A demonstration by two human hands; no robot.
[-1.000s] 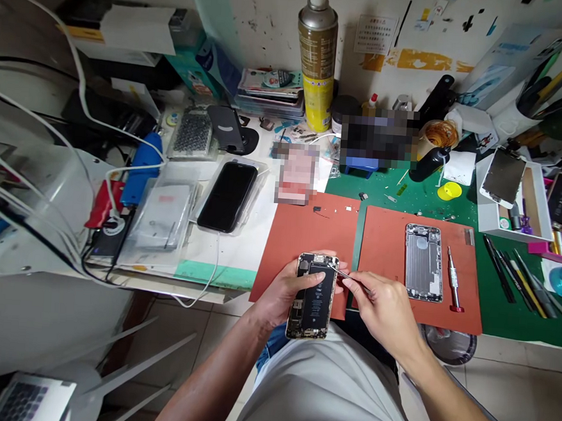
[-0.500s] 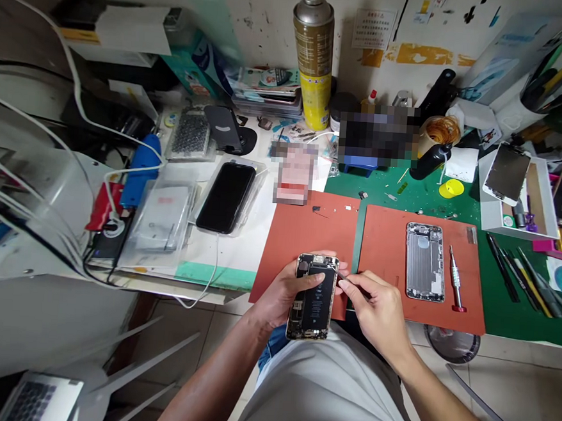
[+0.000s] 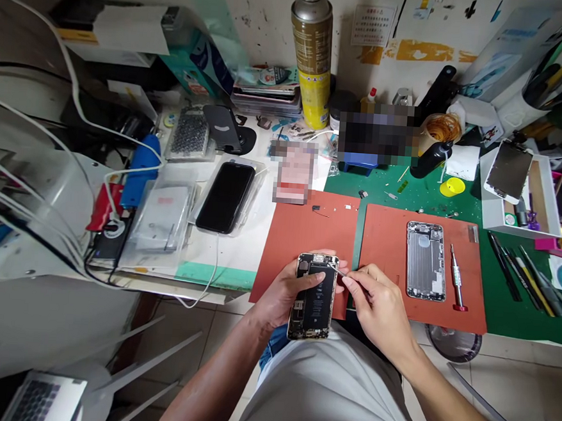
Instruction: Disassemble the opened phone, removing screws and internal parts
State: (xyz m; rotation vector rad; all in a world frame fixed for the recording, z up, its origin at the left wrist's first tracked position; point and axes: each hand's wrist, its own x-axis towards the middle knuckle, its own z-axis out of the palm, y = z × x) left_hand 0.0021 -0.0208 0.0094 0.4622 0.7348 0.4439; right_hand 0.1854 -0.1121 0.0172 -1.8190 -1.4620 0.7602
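Note:
An opened phone (image 3: 318,309), its black battery and circuit parts bare, is gripped upright in my left hand (image 3: 287,291) at the table's front edge. The left thumb lies across the battery's upper part. My right hand (image 3: 375,300) pinches thin metal tweezers (image 3: 338,272), whose tip reaches the phone's upper right inside. Whether the tip grips any part is too small to tell. To the right, a stripped silver phone housing (image 3: 426,260) lies on an orange-red mat (image 3: 383,269), beside a silver screwdriver (image 3: 456,277) with a red end.
A black-screened phone (image 3: 225,197) lies on plastic cases to the left. Tiny parts dot the left orange-red mat (image 3: 289,237). Pens and tools (image 3: 526,279) lie at the right, below a white box (image 3: 542,197). A tall spray can (image 3: 311,58) stands at the back.
The tweezers' tip has moved left and slightly up onto the phone's upper inside, the right hand shifting slightly with it. The left hand and phone stay almost still.

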